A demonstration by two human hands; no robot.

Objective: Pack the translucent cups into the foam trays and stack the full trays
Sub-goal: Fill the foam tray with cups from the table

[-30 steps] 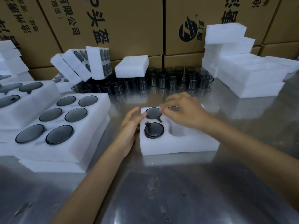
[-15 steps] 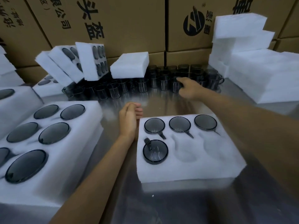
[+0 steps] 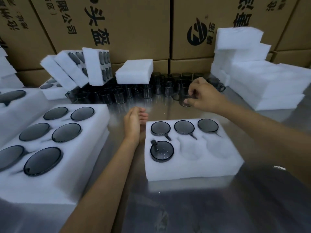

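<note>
Since half a second ago, right hand [image 3: 202, 95] fingers [image 3: 191, 91] have closed around a translucent cup [image 3: 184, 98], drawn from the cup cluster [image 3: 134, 93]. Left hand [image 3: 134, 125], fingers loosely curled and holding nothing, rests on the tabletop [image 3: 185, 207] beside the foam tray [image 3: 193, 169], which holds four cups.

One head-worn wide-angle view looks forward and down, close over the steel table [image 3: 185, 207].
</note>
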